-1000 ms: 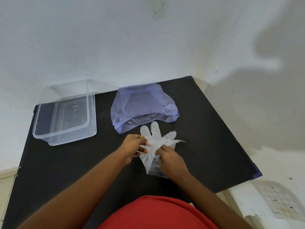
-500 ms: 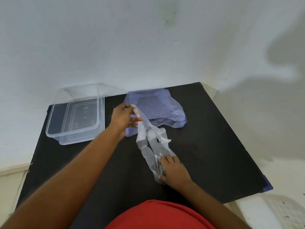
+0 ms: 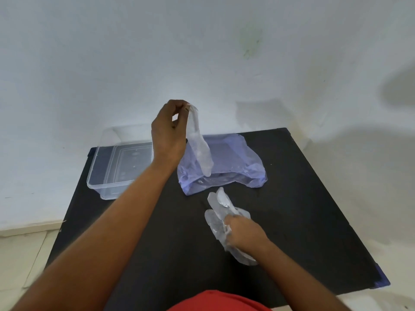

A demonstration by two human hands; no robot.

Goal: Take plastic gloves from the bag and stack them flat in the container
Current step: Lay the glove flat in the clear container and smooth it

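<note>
My left hand (image 3: 168, 133) is raised above the table and pinches the top of a clear plastic glove (image 3: 200, 149), which hangs down in front of the bluish plastic bag (image 3: 233, 162). My right hand (image 3: 243, 232) presses down on the other clear gloves (image 3: 219, 212), which lie crumpled on the black table (image 3: 303, 198) in front of the bag. The clear plastic container (image 3: 116, 167) stands at the back left of the table with nothing visible inside it.
A white wall rises directly behind the table. The table's right edge and near right corner drop off to a pale floor. My red shirt fills the bottom of the view.
My left hand has lifted one glove up and away from the pile, from table height to well above the bag. My right hand has stayed on the remaining gloves.
</note>
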